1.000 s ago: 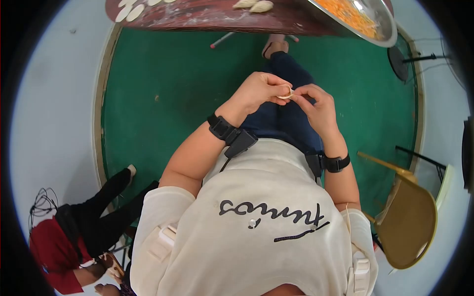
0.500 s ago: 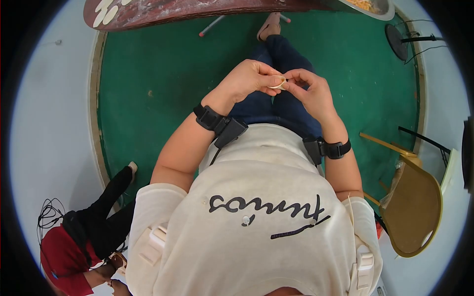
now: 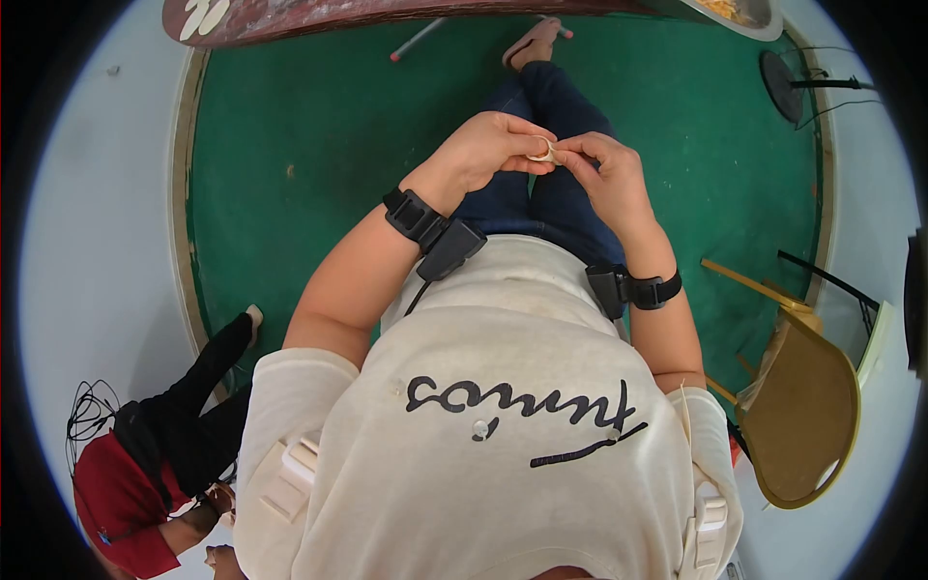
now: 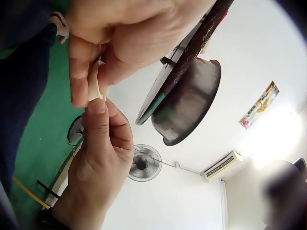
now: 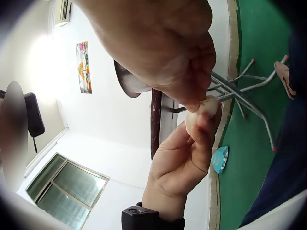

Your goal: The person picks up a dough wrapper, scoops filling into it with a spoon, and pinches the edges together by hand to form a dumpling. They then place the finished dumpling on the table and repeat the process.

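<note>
Shreds [image 3: 724, 9] in bowl [image 3: 768, 21], dough [image 4: 93, 87] in hands [image 3: 485, 152] [image 3: 611, 179]

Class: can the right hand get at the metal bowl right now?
Probably not: the right hand pinches the dough, and the metal bowl sits farther off at the edge of the table.

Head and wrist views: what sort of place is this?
Probably a plain indoor room, home or workplace unclear, used for preparing food: a table bears pale dough-like discs, a metal bowl holds orange shreds, and an air conditioner is on the wall.
</note>
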The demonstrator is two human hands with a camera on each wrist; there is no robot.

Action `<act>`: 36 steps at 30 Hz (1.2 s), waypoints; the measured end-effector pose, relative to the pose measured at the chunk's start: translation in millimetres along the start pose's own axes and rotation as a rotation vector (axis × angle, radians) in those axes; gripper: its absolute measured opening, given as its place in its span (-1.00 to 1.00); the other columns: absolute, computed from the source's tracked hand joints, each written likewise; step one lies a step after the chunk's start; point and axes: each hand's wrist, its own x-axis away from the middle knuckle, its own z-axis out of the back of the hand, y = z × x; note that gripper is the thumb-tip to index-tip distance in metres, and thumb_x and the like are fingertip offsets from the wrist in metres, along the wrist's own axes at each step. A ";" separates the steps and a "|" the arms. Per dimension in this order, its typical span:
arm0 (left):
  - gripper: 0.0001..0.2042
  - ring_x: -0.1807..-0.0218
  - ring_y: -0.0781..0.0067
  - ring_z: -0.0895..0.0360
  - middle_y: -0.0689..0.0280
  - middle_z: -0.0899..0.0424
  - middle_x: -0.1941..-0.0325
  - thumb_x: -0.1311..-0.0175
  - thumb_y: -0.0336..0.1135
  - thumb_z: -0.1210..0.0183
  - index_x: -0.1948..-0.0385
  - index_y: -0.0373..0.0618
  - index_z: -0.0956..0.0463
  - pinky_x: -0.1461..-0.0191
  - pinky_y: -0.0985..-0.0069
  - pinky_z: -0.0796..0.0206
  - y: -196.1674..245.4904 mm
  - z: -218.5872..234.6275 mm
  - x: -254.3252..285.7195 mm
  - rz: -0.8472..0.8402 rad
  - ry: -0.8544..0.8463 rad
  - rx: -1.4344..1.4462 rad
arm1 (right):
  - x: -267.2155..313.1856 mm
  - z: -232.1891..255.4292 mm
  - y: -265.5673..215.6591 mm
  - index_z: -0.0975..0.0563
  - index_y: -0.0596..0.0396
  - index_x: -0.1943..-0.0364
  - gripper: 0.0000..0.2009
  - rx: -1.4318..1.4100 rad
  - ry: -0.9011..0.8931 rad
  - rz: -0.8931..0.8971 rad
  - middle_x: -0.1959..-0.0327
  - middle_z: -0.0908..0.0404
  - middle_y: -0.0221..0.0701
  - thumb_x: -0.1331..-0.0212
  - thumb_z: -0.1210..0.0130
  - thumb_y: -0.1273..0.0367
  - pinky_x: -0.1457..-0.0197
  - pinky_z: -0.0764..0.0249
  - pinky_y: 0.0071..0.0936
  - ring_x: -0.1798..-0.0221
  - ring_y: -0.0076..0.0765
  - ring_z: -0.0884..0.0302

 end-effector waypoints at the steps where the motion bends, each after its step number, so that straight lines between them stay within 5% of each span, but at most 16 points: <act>1: -0.76 0.29 0.35 -0.60 0.07 -0.59 0.31 -0.11 -0.46 -0.14 0.24 -0.48 -0.47 0.14 0.56 -0.51 -0.7 -0.2 -0.4 -0.003 0.009 0.002 | -0.3 0.0 -0.9 -0.58 0.19 0.42 -0.89 -0.001 -0.005 0.000 0.45 -0.58 -0.32 0.03 -0.19 0.44 0.35 -0.42 -0.49 0.45 -0.33 -0.50; 15: -0.75 0.28 0.44 -0.59 0.13 -0.60 0.29 -0.15 -0.40 -0.13 0.20 -0.40 -0.49 0.12 0.57 -0.49 -5.6 0.9 -5.7 -0.002 0.000 -0.058 | -2.4 -8.3 13.1 -0.57 0.14 0.41 -0.88 0.015 0.022 0.008 0.44 -0.58 -0.34 0.08 -0.21 0.44 0.33 -0.42 -0.48 0.41 -0.32 -0.52; 22: -0.82 0.39 0.50 -0.58 0.18 -0.62 0.36 -0.08 -0.41 -0.22 0.34 -0.31 -0.51 0.24 0.62 -0.48 -4.3 4.1 -3.9 -0.033 0.060 -0.152 | -1.1 -8.8 15.4 -0.56 0.14 0.43 -0.90 -0.010 0.005 -0.011 0.45 -0.57 -0.33 0.06 -0.19 0.45 0.34 -0.40 -0.46 0.42 -0.30 -0.49; 36: -0.78 0.39 0.52 -0.57 0.22 -0.62 0.36 -0.12 -0.34 -0.21 0.30 -0.31 -0.53 0.26 0.64 -0.47 1.7 13.2 -3.0 -0.041 0.063 -0.200 | -4.8 -6.0 15.7 -0.55 0.20 0.40 -0.90 -0.123 -0.059 -0.095 0.43 -0.57 -0.38 0.01 -0.19 0.48 0.30 -0.44 -0.58 0.40 -0.49 -0.52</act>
